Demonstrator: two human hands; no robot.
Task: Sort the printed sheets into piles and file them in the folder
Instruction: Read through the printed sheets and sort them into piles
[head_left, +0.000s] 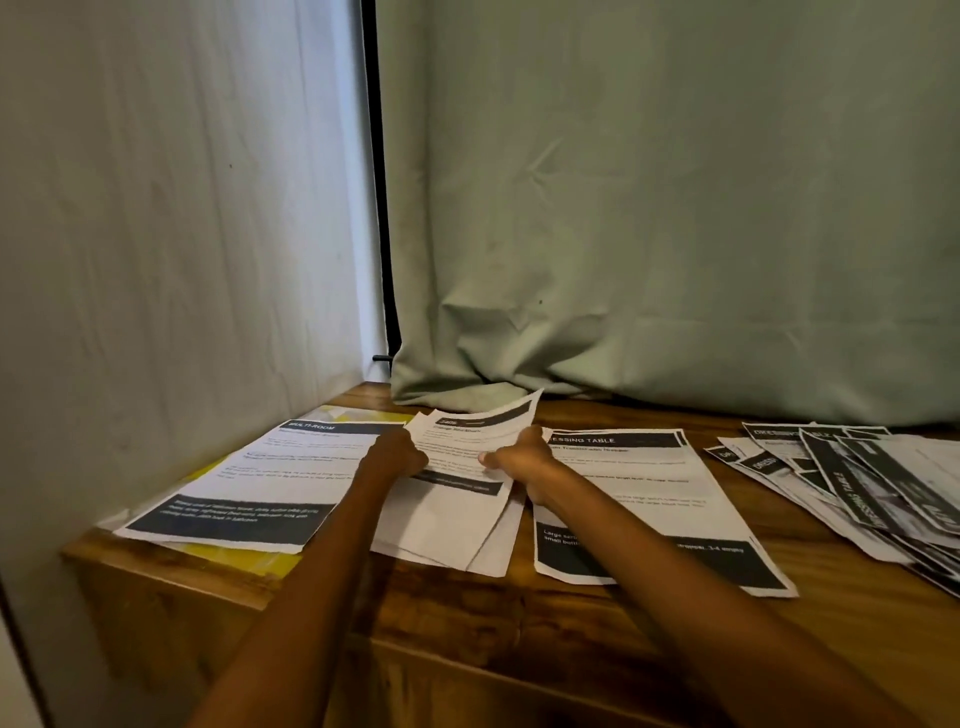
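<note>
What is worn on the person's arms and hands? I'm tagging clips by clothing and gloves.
Nothing that shows. Both forearms are bare as far as the frame's lower edge, with no sleeves in view. The left hand and the right hand have no gloves, and no watch, bracelet or ring can be seen. The dim light hides finer detail.

Looks like a makeshift recording corner in a room, not a real office — pale green cloth backdrop (675, 208) hung behind, white fabric panel (171, 208) at the left, dark stand pole (382, 208) between them. Only a wooden table (467, 613) with printed sheets (639, 499).
</note>
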